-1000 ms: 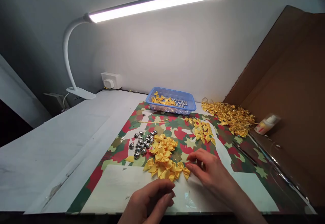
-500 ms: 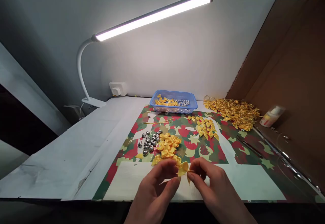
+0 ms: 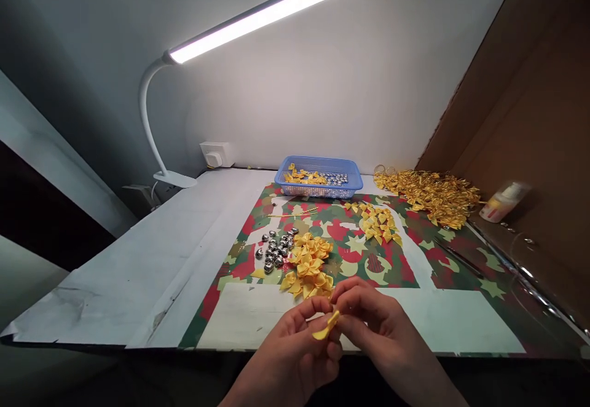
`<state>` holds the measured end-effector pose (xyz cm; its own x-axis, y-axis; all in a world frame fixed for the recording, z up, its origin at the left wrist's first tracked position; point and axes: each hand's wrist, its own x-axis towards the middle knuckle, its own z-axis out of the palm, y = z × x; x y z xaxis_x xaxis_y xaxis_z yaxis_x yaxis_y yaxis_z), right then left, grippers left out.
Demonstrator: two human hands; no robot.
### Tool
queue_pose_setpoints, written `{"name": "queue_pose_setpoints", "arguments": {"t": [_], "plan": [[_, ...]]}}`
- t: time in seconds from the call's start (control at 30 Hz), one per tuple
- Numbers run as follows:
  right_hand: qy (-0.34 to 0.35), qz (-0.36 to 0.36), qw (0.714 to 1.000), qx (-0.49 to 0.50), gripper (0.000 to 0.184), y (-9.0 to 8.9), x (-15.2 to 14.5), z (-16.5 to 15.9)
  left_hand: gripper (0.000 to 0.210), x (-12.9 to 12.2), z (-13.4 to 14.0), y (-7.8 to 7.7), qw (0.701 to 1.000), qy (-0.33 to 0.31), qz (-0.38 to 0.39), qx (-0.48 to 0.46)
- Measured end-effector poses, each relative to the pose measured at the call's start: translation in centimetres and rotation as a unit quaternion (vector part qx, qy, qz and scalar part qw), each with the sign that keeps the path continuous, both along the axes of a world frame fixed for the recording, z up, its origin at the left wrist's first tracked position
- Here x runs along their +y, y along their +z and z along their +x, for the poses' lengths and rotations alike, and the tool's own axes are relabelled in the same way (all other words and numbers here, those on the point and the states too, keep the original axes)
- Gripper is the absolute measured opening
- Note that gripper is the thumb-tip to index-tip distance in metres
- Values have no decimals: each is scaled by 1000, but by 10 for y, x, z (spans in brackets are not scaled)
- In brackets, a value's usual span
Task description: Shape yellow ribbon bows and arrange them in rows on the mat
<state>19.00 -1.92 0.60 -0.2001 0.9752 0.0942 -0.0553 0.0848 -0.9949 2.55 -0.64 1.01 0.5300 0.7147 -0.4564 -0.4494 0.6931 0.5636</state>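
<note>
A small yellow ribbon bow [image 3: 326, 326] is pinched between my two hands near the table's front edge. The fingers of my left hand [image 3: 299, 345] close on its left side. My right hand [image 3: 373, 318] has thumb and fingertips pressed on the other side, which hides part of the bow. Just beyond my hands lies a pile of yellow ribbon bows [image 3: 310, 262]. Beside that pile, to its left, are several silver jingle bells [image 3: 275, 250].
Farther back stands a blue basket [image 3: 318, 162] holding yellow bows and silver bells. Loose yellow bows [image 3: 378, 222] lie right of centre, and a golden heap [image 3: 428, 195] at the back right. Tweezers [image 3: 458, 258], a bottle [image 3: 503, 202] and a cardboard panel [image 3: 530, 87] are right; a lamp [image 3: 276, 13] hangs above.
My hands have drawn together, and the bow has turned and come slightly nearer to me. The camera view has tilted a little, shifting the table scene upward.
</note>
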Motion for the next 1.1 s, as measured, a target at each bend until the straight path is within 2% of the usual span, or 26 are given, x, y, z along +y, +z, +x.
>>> {"name": "queue_pose_setpoints", "arguments": {"t": [0.1, 0.2, 0.27, 0.37, 0.47, 0.63, 0.83, 0.97, 1.1], "plan": [[18, -52, 998, 12, 23, 4, -4, -1, 21, -1, -2, 1, 994, 48, 46, 84], [21, -94, 994, -43, 26, 7, -8, 2, 30, -1, -7, 8, 972, 96, 137, 166], [24, -94, 991, -90, 27, 9, -10, 3, 32, -1, -10, 14, 950, 99, 201, 217], [38, -96, 987, -122, 27, 10, -11, 2, 22, -1, -11, 18, 921, 86, 262, 274], [32, -102, 987, -118, 27, 8, -11, 1, 20, -1, -11, 17, 920, 50, 264, 286], [9, -85, 994, -74, 27, 3, -12, 3, 20, -3, -10, 16, 946, 5, 225, 233], [13, -96, 995, 32, 28, -2, -11, 6, 22, -5, -8, 16, 952, 16, 215, 219], [20, -110, 993, 42, 27, -2, -11, 5, 20, -5, -7, 15, 945, 16, 232, 228], [9, -121, 992, 24, 27, 0, -12, 2, 28, -2, -11, 15, 931, 27, 258, 258]]}}
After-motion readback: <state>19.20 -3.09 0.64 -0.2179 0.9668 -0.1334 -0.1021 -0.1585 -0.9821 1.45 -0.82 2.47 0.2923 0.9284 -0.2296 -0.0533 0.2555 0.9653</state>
